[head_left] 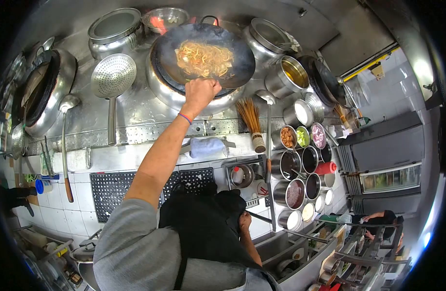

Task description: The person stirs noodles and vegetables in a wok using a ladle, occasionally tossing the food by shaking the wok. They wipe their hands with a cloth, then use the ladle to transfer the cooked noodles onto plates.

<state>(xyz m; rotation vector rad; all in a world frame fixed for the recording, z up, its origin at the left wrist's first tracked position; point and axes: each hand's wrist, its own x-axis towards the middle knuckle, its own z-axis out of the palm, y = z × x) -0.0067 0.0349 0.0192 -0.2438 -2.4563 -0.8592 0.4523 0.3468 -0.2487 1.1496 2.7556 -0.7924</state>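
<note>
My left hand (202,91) is closed on the near edge of a black wok (242,60), where its grip is hidden under my fingers. The wok sits tilted over a round steel burner (157,92), with a loop handle on its far side. Noodles (203,58) with pale pieces lie in it, and steam hangs over them. Low at my side, my right hand (245,220) rests against the black apron (198,237). Its fingers are small and partly hidden, so I cannot make out whether they hold anything.
A skimmer (114,75) and a ladle (69,103) lie left of the burner. On the right are a bamboo brush (252,123), another ladle (266,97), a pot of oil (295,72) and several seasoning containers (296,194). A folded cloth (207,147) lies on the front ledge. Another person (380,220) stands far right.
</note>
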